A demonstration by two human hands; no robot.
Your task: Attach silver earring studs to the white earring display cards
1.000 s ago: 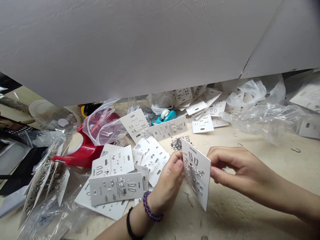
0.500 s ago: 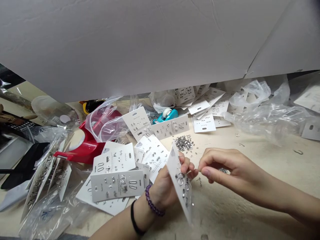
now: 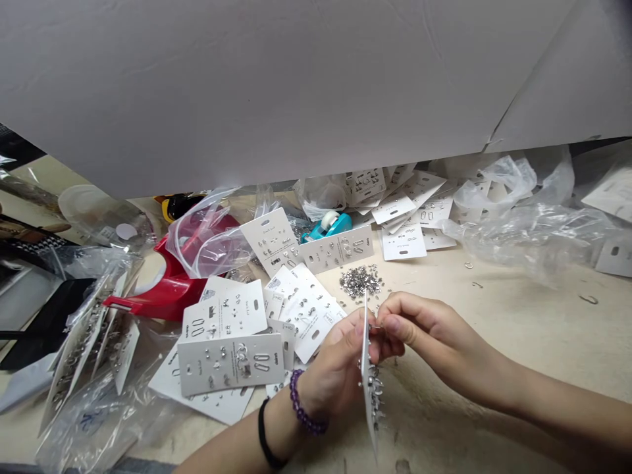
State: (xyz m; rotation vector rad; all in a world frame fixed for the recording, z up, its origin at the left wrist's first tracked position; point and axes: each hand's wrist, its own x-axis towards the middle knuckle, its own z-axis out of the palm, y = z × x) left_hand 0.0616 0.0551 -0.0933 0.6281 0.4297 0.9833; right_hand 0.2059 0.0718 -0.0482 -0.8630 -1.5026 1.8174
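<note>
A white earring card (image 3: pixel 366 375), seen almost edge-on, stands upright in my left hand (image 3: pixel 336 362), thumb on its left side. Silver earrings (image 3: pixel 376 395) stick out from its right side. My right hand (image 3: pixel 419 322) is closed in a pinch against the card's upper right side; what is between the fingertips is too small to make out. Just beyond both hands lies a pile of tiny metal earring backs (image 3: pixel 361 281). To the left, filled earring cards (image 3: pixel 232 362) lie in an overlapping heap.
A teal tape dispenser (image 3: pixel 328 227) stands behind the pile. A red tape dispenser (image 3: pixel 162 293) and clear bags (image 3: pixel 113 421) are at the left. More cards (image 3: pixel 402 243) and crumpled plastic (image 3: pixel 533 237) lie at the back right. A large pale panel (image 3: pixel 296 92) spans the top.
The card has turned from a slant to nearly edge-on. My right hand has moved left, and its fingertips now meet the card and the left fingers.
</note>
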